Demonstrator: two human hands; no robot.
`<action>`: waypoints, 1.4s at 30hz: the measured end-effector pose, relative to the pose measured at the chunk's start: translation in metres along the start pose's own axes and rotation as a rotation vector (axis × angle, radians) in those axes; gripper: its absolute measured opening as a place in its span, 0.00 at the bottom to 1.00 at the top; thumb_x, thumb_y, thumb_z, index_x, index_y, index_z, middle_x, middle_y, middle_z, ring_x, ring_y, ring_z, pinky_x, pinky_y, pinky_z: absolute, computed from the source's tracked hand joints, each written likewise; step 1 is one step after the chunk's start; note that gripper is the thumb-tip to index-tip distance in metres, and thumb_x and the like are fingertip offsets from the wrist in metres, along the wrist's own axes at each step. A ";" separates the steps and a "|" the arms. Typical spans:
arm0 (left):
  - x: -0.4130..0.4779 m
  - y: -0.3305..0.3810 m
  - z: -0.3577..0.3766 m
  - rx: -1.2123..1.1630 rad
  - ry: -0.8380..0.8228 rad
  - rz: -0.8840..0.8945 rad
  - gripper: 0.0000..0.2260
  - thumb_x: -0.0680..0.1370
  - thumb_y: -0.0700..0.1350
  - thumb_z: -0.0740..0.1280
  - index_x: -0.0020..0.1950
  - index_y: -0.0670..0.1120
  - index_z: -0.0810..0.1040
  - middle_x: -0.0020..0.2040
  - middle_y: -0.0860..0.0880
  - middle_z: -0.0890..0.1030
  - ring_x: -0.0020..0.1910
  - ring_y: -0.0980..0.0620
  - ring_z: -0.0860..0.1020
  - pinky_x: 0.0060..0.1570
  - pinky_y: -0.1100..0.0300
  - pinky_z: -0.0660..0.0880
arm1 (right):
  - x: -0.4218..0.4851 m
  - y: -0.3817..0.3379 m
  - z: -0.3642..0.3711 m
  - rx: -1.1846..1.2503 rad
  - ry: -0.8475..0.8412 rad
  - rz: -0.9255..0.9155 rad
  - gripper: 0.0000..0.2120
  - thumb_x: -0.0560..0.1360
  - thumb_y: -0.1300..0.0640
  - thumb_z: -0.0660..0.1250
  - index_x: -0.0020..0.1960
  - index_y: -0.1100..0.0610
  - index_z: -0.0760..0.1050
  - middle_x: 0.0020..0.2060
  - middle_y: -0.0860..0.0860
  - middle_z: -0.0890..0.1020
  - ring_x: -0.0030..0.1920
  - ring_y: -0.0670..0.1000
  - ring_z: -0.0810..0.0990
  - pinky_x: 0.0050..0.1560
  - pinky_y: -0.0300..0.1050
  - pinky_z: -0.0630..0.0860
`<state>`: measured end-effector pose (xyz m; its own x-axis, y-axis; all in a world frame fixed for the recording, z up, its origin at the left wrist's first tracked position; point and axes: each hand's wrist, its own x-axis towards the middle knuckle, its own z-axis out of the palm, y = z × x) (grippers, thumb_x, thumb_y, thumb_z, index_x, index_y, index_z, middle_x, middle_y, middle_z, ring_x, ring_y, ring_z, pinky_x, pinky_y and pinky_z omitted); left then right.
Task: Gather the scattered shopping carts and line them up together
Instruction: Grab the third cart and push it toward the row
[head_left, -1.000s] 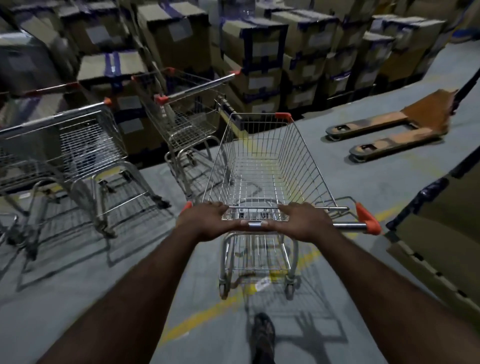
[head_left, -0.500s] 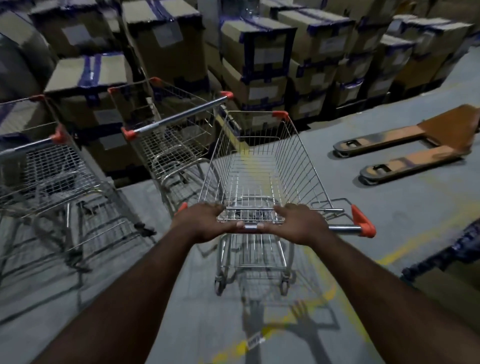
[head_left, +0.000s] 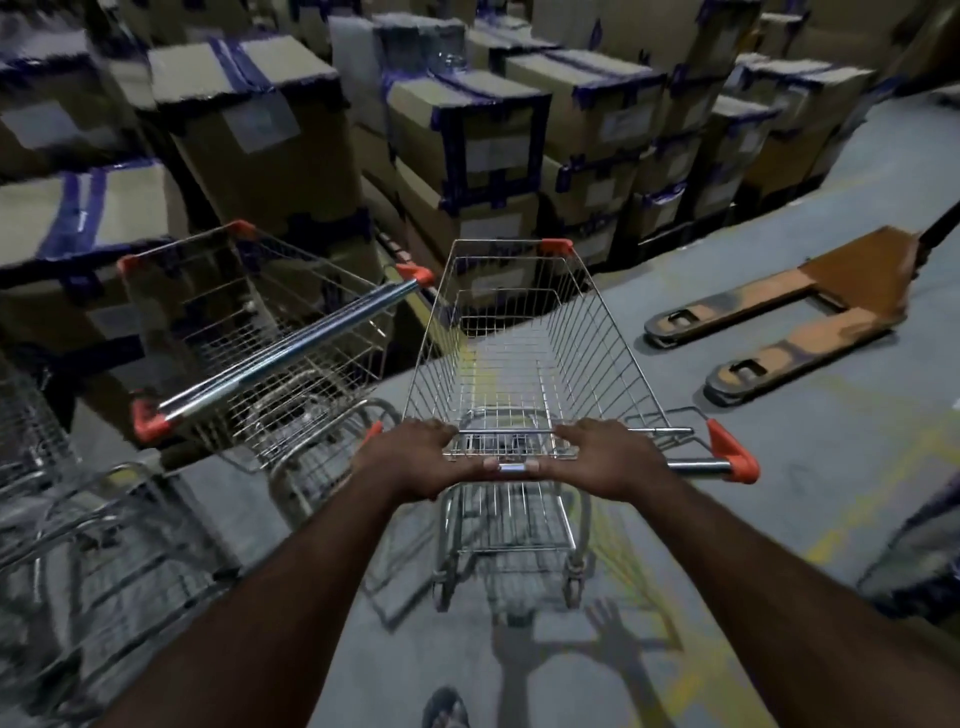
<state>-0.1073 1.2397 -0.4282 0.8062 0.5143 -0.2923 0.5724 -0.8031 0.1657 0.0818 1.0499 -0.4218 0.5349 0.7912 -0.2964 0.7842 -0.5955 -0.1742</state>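
Observation:
A wire shopping cart (head_left: 524, 364) with orange corner caps stands straight ahead of me on the grey floor. My left hand (head_left: 415, 457) and my right hand (head_left: 605, 457) both grip its chrome handle bar, close together near the middle. A second cart (head_left: 270, 338) stands just to its left, its handle (head_left: 280, 353) angled toward me, the two baskets nearly side by side. A third cart (head_left: 41, 467) is partly cut off at the left edge and blurred.
Stacks of taped cardboard boxes (head_left: 467, 135) form a wall right behind the carts. An orange pallet jack (head_left: 789, 317) lies on the floor to the right. Yellow floor lines (head_left: 841, 525) run under and right of my cart. My foot (head_left: 444, 709) shows at the bottom.
The cart in my hands has rolled forward toward the boxes, drawing alongside the second cart. The leftmost cart has slid to the left edge of view. Both hands kept their grip.

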 end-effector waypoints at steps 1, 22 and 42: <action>0.013 -0.003 -0.004 0.001 -0.005 0.012 0.54 0.62 0.86 0.40 0.79 0.56 0.60 0.80 0.50 0.61 0.78 0.47 0.60 0.74 0.32 0.51 | 0.011 0.001 -0.003 0.000 0.001 0.007 0.58 0.58 0.11 0.45 0.78 0.44 0.64 0.76 0.51 0.69 0.74 0.57 0.67 0.71 0.61 0.67; 0.121 -0.007 -0.040 -0.095 -0.211 -0.020 0.66 0.52 0.89 0.42 0.81 0.50 0.58 0.80 0.43 0.59 0.78 0.41 0.58 0.75 0.38 0.56 | 0.114 0.031 -0.035 -0.026 -0.128 -0.070 0.62 0.57 0.10 0.42 0.81 0.45 0.55 0.80 0.56 0.60 0.79 0.63 0.57 0.74 0.66 0.60; 0.111 0.012 -0.042 -0.051 -0.169 -0.097 0.56 0.60 0.86 0.42 0.81 0.55 0.54 0.82 0.47 0.54 0.80 0.44 0.53 0.74 0.35 0.43 | 0.114 0.036 -0.056 0.038 -0.266 -0.100 0.57 0.64 0.15 0.51 0.83 0.48 0.50 0.82 0.56 0.51 0.80 0.63 0.50 0.76 0.66 0.52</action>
<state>-0.0044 1.2996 -0.4195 0.7131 0.5270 -0.4624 0.6563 -0.7338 0.1757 0.1887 1.1271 -0.4090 0.3502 0.7848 -0.5113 0.8139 -0.5251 -0.2486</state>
